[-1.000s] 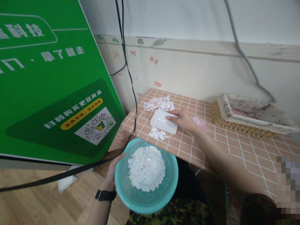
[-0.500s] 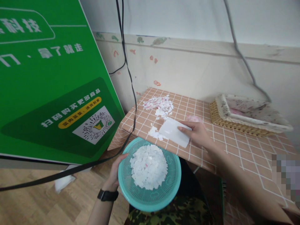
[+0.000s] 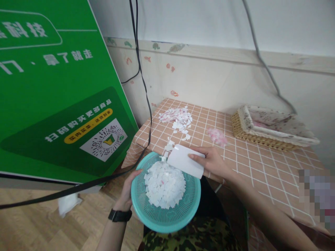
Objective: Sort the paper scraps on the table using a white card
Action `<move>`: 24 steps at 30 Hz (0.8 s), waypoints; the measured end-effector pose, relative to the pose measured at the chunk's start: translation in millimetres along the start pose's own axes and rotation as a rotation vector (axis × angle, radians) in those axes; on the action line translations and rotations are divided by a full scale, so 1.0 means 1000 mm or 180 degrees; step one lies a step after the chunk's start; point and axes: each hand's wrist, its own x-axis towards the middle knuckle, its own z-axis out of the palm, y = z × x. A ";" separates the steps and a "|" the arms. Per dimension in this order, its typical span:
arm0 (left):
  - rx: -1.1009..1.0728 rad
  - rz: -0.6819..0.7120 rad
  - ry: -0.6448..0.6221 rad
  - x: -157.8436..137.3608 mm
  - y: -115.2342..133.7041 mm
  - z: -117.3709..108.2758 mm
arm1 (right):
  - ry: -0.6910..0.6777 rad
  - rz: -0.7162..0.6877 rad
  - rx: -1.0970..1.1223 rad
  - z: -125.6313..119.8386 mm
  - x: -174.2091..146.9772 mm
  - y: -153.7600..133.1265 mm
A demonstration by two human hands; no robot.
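Observation:
A turquoise plastic colander (image 3: pixel 192 205) is held just below the table's front edge, its left rim gripped by my left hand (image 3: pixel 128 188). White paper scraps (image 3: pixel 164 184) are heaped inside it. My right hand (image 3: pixel 210 161) pinches a white card (image 3: pixel 184 161), which slants over the table edge and the colander's far rim. Several loose scraps lie beside the card's left end, at the rim. Farther back on the table sits a pile of white and pinkish scraps (image 3: pixel 178 116). A small pink clump (image 3: pixel 217 136) lies beyond my right hand.
The table has a brown checked cloth (image 3: pixel 251 164). A lined wicker basket (image 3: pixel 272 129) stands at its back right. Black cables (image 3: pixel 148 101) hang at left in front of a green panel (image 3: pixel 65 69). A white item (image 3: pixel 68 203) lies on the wooden floor.
My right hand has drawn the card toward me, from the tabletop to over the colander's rim. Scraps moved with it to the edge. The pink clump is now uncovered.

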 end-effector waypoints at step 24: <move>-0.0010 0.0139 0.0097 0.004 0.004 -0.005 | 0.0982 0.0026 -0.0594 -0.034 0.046 0.032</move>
